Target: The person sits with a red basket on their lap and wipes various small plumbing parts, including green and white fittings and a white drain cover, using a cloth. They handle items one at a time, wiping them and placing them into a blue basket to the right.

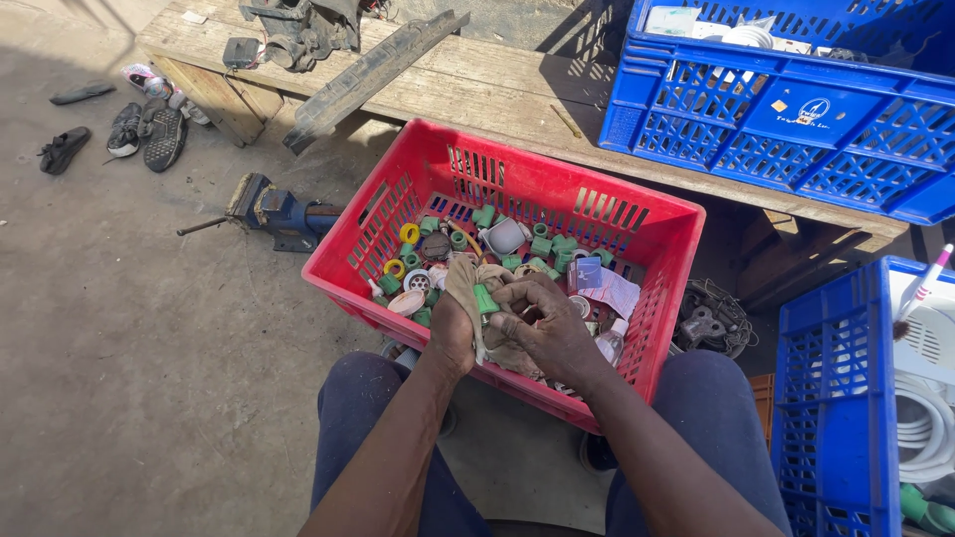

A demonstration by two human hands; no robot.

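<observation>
A red plastic crate [652,224] stands on the floor between my knees, filled with several green pipe fittings [552,249], yellow tape rolls and white parts. Over its near edge my left hand [453,333] grips a tan cloth [465,283] wrapped around a small green fitting [484,299]. My right hand [545,323] presses against the cloth and the fitting from the right, fingers curled over them.
A blue vise [277,211] lies on the concrete floor left of the crate. Behind is a wooden bench [497,85] carrying a blue crate [786,109]. Another blue crate [841,398] with white hose stands at my right. Shoes [149,129] lie far left.
</observation>
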